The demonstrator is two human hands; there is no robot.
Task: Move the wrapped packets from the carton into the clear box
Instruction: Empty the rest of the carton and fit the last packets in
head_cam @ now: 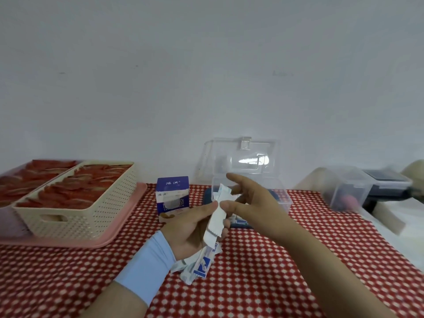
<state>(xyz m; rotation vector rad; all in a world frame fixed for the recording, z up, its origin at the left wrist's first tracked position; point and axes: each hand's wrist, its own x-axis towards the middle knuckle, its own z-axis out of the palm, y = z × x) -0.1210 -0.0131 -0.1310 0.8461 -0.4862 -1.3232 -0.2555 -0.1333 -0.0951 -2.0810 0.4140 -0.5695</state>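
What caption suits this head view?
Left hand holds white wrapped packets; right hand pinches one near the open clear plastic box.

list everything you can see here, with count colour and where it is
carton: one, blue and white, standing mid-table, left of the clear box
clear box: one, transparent, lid up, back centre by the wall
wrapped packets: a bunch, count unclear, white with blue print, in the left hand
basket: one, cream, perforated, at the left on the tray
red pieces: many, red, filling the basket
tray: one, pink, under the basket
tablecloth: one, red and white check, over the table
clear tub: one, transparent, far right
dark-lidded box: one, far right, behind the tub
left hand: light blue sleeve, holds the bunch
right hand: pinches one packet's upper end
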